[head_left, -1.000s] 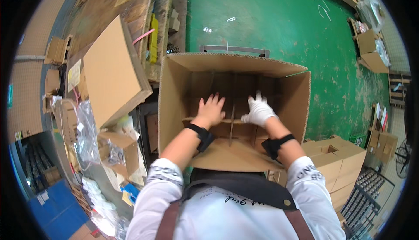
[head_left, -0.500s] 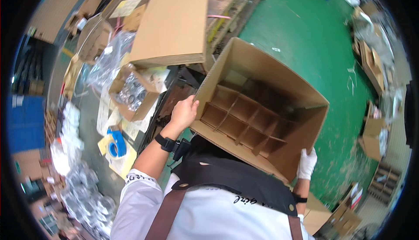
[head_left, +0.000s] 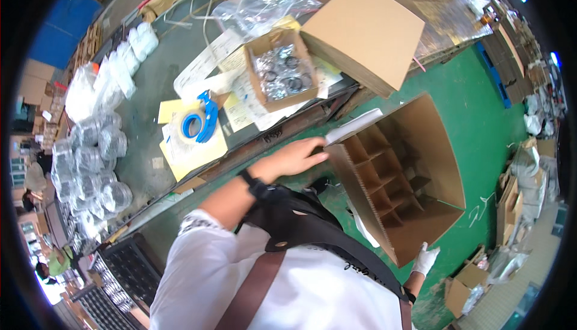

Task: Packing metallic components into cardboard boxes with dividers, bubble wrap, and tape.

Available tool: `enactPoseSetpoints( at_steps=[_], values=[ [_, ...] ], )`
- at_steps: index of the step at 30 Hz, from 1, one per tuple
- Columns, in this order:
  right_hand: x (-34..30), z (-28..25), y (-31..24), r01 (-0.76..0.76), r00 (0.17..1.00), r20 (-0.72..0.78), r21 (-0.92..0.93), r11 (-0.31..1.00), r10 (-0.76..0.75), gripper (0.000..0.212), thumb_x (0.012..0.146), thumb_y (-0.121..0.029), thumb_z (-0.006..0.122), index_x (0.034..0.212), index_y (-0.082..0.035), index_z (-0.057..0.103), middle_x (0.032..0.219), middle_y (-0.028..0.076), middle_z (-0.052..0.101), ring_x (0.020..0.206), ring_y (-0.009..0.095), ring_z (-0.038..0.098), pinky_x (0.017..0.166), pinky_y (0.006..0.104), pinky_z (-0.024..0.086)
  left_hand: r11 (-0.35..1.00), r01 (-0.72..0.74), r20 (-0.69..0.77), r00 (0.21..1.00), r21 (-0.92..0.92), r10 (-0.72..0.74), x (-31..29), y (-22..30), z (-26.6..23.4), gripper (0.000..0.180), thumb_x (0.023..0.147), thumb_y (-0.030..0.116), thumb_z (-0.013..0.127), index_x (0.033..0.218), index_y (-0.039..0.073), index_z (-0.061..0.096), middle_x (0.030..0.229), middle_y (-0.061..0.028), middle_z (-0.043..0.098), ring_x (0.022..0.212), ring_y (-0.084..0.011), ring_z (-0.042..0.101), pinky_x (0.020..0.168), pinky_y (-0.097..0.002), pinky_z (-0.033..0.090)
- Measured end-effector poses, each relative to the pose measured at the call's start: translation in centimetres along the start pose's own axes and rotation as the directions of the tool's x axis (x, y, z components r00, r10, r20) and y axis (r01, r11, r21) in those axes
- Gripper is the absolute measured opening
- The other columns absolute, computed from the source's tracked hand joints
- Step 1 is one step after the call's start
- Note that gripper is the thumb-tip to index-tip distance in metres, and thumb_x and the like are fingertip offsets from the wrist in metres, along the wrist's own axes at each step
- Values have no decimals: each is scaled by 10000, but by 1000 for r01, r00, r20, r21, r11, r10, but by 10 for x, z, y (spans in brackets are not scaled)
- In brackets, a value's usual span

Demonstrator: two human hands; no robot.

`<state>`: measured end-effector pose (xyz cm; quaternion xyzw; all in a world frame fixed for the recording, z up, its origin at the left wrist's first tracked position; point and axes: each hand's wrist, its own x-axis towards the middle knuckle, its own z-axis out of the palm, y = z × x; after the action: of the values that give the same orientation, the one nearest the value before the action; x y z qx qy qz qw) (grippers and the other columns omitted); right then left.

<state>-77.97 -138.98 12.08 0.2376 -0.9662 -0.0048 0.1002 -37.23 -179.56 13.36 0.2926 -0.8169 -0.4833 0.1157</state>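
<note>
Green floor [head_left: 487, 150] spreads beneath you. From your chest, at 3 o'clock, your gloved right hand [head_left: 425, 260] meets the carton [head_left: 440, 153]'s lower edge; you cannot tell whether it grips. At 12, your bare left hand [head_left: 297, 157] pinches that carton's corner, some fingertips hidden. The carton, at 2, has shadowed dividers [head_left: 384, 174]. Beyond, at 11, a blue tape dispenser [head_left: 209, 120] lies on papers [head_left: 210, 148]; at 12, glare blurs a small open box [head_left: 291, 100]'s bagged contents [head_left: 281, 69].

The grey table [head_left: 147, 129] carries clear-wrapped bundles [head_left: 90, 165] along its left edge and yellow papers [head_left: 196, 157] beside its near edge.
</note>
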Motion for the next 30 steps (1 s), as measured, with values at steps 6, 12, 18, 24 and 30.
enactPoseSetpoints(
  at_steps=[6,12,18,24,30],
  values=[
    [-59,-148,-220,-495,791,586,783,377,-177,228,953,-194,523,1139,-63,507,758,76,609,526,120,528,453,251,431,762,644,-372,725,70,-579,-301,-64,-94,369,879,276,597,1140,17,569,1079,-202,628,978,-330,622,848,-413,488],
    [-241,-179,-486,49,207,545,824,565,-813,295,884,-123,534,1137,30,539,787,132,642,617,191,630,554,281,503,602,791,-966,60,-108,-253,-502,-101,-181,340,737,120,724,1017,34,552,912,-134,555,835,-328,572,711,-414,471],
    [-388,-291,-697,525,-564,127,818,-236,-816,207,839,-166,580,985,-23,611,859,171,627,758,318,620,696,390,487,295,953,-909,185,73,-373,-639,-119,-200,392,696,264,736,1018,106,577,1052,-65,544,1023,-266,521,833,-459,391],
    [-575,-403,-830,214,-714,-361,704,-677,-600,233,842,-214,548,966,-33,625,936,194,630,906,365,602,800,444,473,291,881,-786,467,373,-404,-628,-161,-195,364,705,420,698,869,104,622,936,-37,600,956,-226,540,840,-430,374],
    [-760,-482,-883,228,-684,-505,539,-811,-527,282,832,-277,557,925,-39,675,933,189,661,891,351,632,788,445,498,338,924,-855,315,177,-412,-553,-137,-172,393,724,474,665,816,95,616,849,-44,599,872,-246,554,799,-405,390]
  ],
)
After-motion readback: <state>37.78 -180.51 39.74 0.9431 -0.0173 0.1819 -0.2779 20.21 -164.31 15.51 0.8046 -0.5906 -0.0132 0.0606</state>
